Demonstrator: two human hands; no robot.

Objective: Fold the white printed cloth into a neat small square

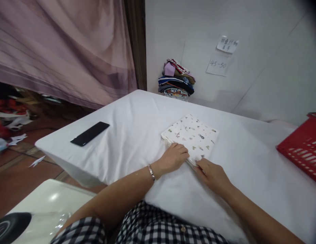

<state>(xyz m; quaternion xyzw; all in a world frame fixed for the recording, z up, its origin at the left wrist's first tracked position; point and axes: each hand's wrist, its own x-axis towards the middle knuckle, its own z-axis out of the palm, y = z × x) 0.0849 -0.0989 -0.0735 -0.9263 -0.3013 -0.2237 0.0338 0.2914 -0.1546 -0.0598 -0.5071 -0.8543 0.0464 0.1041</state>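
A folded white cloth [192, 134] with small printed shapes lies on the white-covered table [132, 122], in several layers. My left hand [175, 157], with a silver bracelet at the wrist, is closed on its near left edge. Just to the right, my right hand [211, 174] pinches the same cloth at its near corner, thumb and fingers together. Both hands are close to each other, and the fingertips are partly hidden by the hands and the cloth edge.
A black phone [90, 134] lies on the table's left part. At the right edge is a red basket [304, 145]. Folded clothes [176, 79] are stacked beyond the table's far edge, by the wall. A pale surface with a dark round object [12, 227] is at lower left.
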